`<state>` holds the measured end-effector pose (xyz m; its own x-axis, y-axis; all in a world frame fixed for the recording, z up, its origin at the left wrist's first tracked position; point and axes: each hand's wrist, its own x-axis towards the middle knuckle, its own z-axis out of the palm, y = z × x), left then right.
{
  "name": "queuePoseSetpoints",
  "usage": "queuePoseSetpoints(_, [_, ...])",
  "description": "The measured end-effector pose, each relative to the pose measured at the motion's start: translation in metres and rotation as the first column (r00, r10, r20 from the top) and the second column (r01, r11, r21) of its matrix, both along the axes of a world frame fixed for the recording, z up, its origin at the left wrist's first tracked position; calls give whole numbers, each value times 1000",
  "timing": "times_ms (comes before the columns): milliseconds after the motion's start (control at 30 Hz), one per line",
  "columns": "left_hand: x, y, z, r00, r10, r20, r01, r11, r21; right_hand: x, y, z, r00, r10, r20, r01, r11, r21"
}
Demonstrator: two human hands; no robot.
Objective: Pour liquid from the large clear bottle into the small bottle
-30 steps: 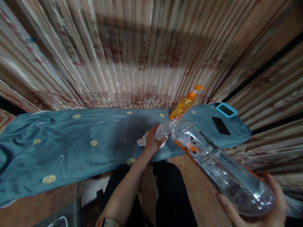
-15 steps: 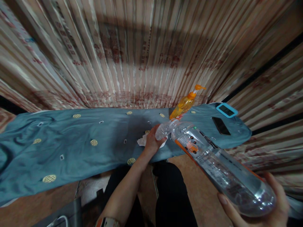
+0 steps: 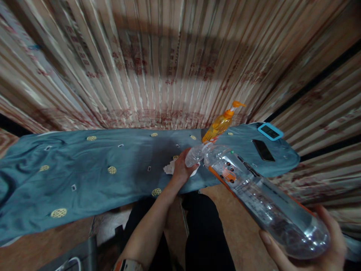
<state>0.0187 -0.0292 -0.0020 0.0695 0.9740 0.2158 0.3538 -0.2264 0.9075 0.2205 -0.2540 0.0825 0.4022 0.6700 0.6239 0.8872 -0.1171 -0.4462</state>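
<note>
The right hand, fingers spread around the large bottle at its base, has edged slightly outward; the left hand, fingers curled, grips a small container.

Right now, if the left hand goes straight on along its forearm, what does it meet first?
The left hand would probably meet the curtain behind the sheet. The pump bottle stands just right of that line, so the clear piece in hand might touch it first; depth is unclear.
</note>
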Motion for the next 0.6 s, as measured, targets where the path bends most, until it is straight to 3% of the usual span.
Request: queuePoseSetpoints(600, [0,0,2,1000,8,8,-8,1000,2,-7,1,6,998,20,-57,-20,1000,6])
